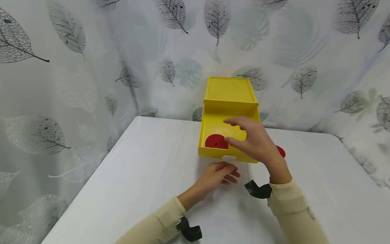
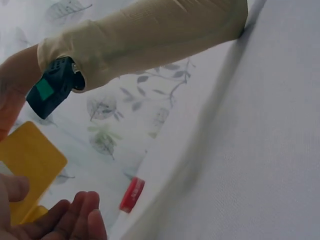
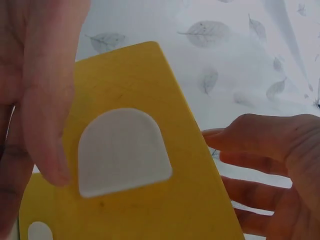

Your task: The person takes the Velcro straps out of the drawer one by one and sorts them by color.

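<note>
A yellow box (image 1: 210,153) stands on the table with its lid (image 1: 230,89) raised at the back. Inside, against the front wall, lies a red disc (image 1: 215,141). My right hand (image 1: 254,138) is over the right part of the box, thumb and fingers spread with nothing between them. Just in front of the box is my left hand (image 1: 214,176), its fingers loosely bent and holding nothing. On the box's front wall sits a white latch tab (image 3: 125,152). In the right wrist view, the left hand's fingers are right at the box edge.
To the right of the box, partly hidden by my right arm, is a red round piece (image 1: 281,151); the left wrist view shows its side with pale lettering. The white table (image 1: 158,145) ends at a leaf-patterned curtain (image 1: 137,51). Each wrist carries a black camera mount (image 1: 258,190).
</note>
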Available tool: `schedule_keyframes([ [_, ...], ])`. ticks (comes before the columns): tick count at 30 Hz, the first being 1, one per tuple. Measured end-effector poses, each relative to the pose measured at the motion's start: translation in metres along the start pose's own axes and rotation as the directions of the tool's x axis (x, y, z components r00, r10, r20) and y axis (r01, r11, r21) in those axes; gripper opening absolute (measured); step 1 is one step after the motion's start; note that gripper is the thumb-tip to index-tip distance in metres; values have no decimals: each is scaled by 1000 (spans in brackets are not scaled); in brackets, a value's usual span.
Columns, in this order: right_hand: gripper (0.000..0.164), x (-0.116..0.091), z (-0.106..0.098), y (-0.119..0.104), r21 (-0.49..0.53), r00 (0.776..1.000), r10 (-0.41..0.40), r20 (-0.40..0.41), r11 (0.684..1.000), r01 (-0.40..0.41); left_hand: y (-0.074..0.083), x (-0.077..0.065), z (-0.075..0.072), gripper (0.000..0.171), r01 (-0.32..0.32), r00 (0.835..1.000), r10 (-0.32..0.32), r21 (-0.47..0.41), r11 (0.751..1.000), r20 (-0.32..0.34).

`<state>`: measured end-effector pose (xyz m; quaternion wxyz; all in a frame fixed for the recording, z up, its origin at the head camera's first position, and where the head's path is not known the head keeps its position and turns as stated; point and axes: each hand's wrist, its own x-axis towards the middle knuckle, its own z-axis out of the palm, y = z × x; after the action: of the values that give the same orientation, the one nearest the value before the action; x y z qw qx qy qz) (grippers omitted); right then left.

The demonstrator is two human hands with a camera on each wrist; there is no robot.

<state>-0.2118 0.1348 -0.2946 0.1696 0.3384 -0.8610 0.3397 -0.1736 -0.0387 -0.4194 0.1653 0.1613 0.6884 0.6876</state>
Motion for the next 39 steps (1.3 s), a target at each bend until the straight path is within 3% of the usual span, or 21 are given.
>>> schedule_keyframes([
  [6,48,6,6,-10,-9,994,56,94,998,-55,-2,2,0,35,14,1000,-17,-164,986,-17],
  [17,50,19,22,-14,-77,975,147,168,988,-135,-3,1,-2,32,-60,996,46,-209,976,-72],
  [22,52,26,31,-15,-138,947,256,194,963,-232,-3,1,-3,32,-69,995,55,-190,979,-79],
  [28,61,31,41,-17,-251,895,402,194,902,-351,-5,2,-4,32,-88,995,76,-199,976,-65],
  [34,62,34,44,-22,-277,868,451,205,878,-391,-4,2,-2,31,-92,995,80,-226,970,-58],
  [39,57,38,46,-23,-294,859,452,241,877,-379,-3,2,-3,30,-90,994,74,-233,968,-77],
])
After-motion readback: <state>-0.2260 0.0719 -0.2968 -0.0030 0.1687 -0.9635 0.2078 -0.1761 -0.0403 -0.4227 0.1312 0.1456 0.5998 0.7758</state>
